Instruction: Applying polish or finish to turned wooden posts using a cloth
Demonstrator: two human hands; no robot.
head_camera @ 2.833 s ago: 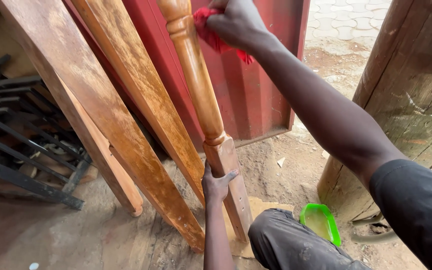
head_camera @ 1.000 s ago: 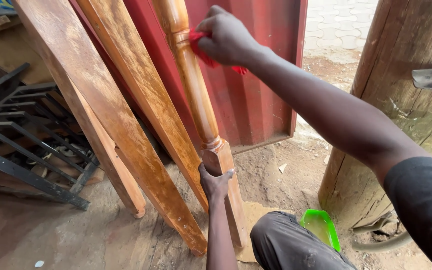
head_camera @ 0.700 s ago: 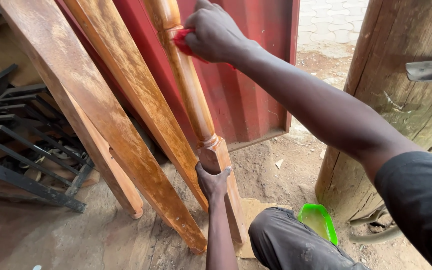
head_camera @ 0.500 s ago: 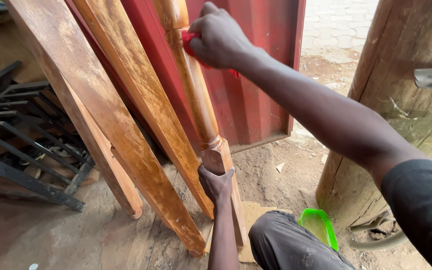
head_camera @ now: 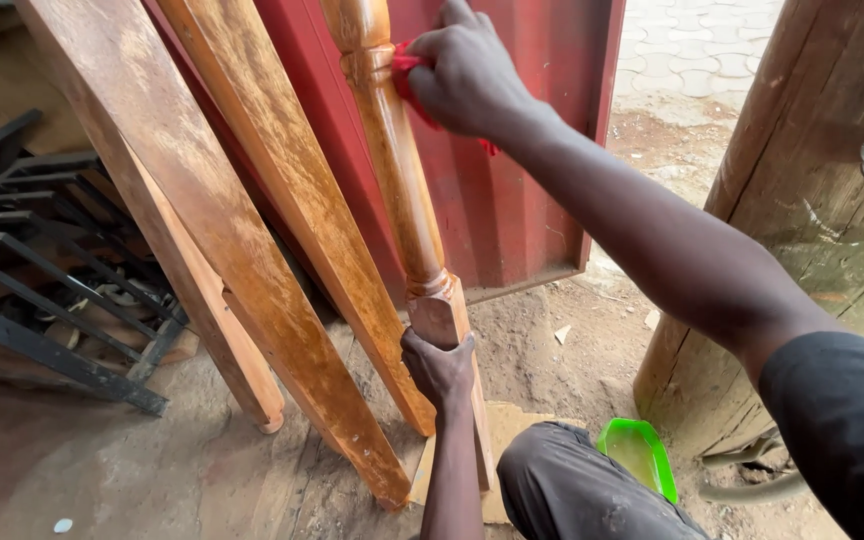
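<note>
Right hand [head_camera: 472,70] presses a red rag [head_camera: 407,75] against the turned wooden post [head_camera: 402,190]; left hand [head_camera: 439,365] is clamped around its square base.

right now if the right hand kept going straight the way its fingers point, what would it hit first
Likely the turned, glossy brown wooden post: the right hand presses a red cloth against its upper part, fingers pointing left across it. Past that stands the slanted varnished plank, though depth is unclear.

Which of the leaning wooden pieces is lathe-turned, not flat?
The turned post, rightmost of the three: round and ringed, gripped by the left hand, rubbed by the right hand. The two planks are flat.
</note>
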